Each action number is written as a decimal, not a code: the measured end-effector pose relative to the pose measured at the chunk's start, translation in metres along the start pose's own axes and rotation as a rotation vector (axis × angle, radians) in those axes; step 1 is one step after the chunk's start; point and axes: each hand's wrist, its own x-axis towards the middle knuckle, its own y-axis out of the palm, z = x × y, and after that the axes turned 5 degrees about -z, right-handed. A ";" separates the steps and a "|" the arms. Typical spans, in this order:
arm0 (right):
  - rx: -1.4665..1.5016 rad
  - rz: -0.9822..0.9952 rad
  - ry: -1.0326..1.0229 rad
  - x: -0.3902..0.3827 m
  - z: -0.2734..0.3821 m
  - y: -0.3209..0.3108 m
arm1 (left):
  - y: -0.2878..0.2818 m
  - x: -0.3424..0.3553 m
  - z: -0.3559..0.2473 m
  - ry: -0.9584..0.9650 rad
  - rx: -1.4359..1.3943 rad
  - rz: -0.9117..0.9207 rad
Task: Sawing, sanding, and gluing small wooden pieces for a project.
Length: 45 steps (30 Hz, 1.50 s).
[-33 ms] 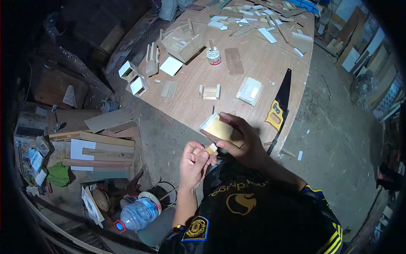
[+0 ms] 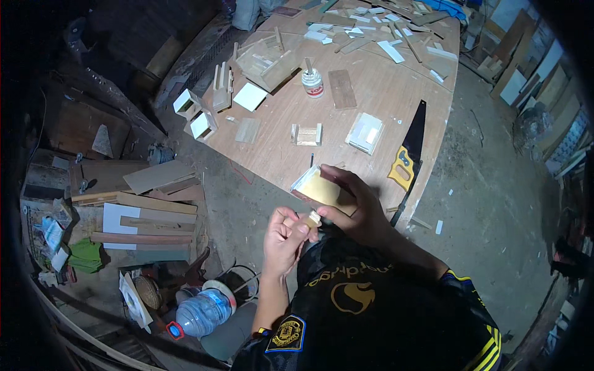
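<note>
My left hand [image 2: 284, 241] pinches a small pale wooden piece [image 2: 313, 218] between thumb and fingers, low over the table's near edge. My right hand [image 2: 352, 204] grips a flat block [image 2: 315, 187] with a yellow face, a white end and a reddish-brown side; its thumb is beside the small piece. A pencil [image 2: 312, 160] lies just beyond the block. To the right is a hand saw [image 2: 405, 167] with a yellow handle. A small wooden assembly [image 2: 307, 135] and a stack of white pieces [image 2: 365, 132] rest farther back on the table [image 2: 284, 105].
A glue tub [image 2: 313, 86], wooden boxes [image 2: 272, 71] and many offcuts [image 2: 390, 49] lie farther along the table. Boards [image 2: 148, 222] are piled at the left. A large water bottle [image 2: 201, 312] is low left. More boards [image 2: 526, 68] lean at the right.
</note>
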 end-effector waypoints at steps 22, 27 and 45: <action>-0.045 0.039 -0.206 0.000 0.004 -0.010 | 0.021 -0.006 -0.018 0.240 1.135 0.021; -0.390 0.048 -0.710 0.008 -0.002 -0.011 | 0.020 -0.004 -0.014 0.341 1.029 -0.042; -0.275 0.016 -0.360 0.009 0.027 -0.022 | 0.030 -0.006 -0.024 0.367 0.913 -0.081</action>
